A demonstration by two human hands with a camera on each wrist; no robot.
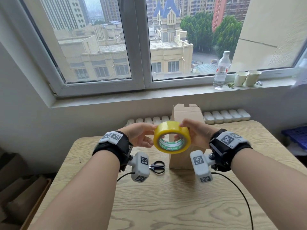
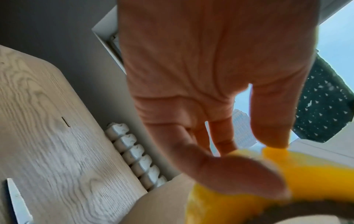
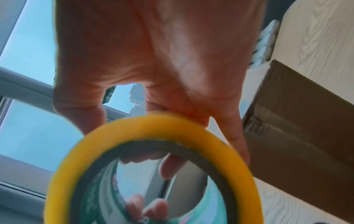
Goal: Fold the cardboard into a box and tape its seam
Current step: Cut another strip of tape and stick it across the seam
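A yellow tape roll (image 1: 172, 137) with a green-printed core hangs in the air above the table, between both hands. My right hand (image 1: 194, 135) grips it from the right, thumb on top and fingers through the core; the right wrist view shows the roll (image 3: 153, 125) under that hand (image 3: 153, 53). My left hand (image 1: 141, 136) pinches the roll's left rim, thumb (image 2: 239, 174) lying across the yellow tape (image 2: 316, 178). Behind the roll a brown cardboard box (image 1: 186, 113) stands upright on the table, its top flaps up. Its side shows in the wrist views (image 3: 296, 121) (image 2: 162, 201).
Black scissors (image 1: 157, 166) lie on the wooden table (image 1: 166, 205), left of the box. A white radiator (image 1: 226, 116) runs behind the table. On the window sill at right stand a plastic bottle (image 1: 221, 70) and two paper cups (image 1: 247, 78). Cables trail from both wrists.
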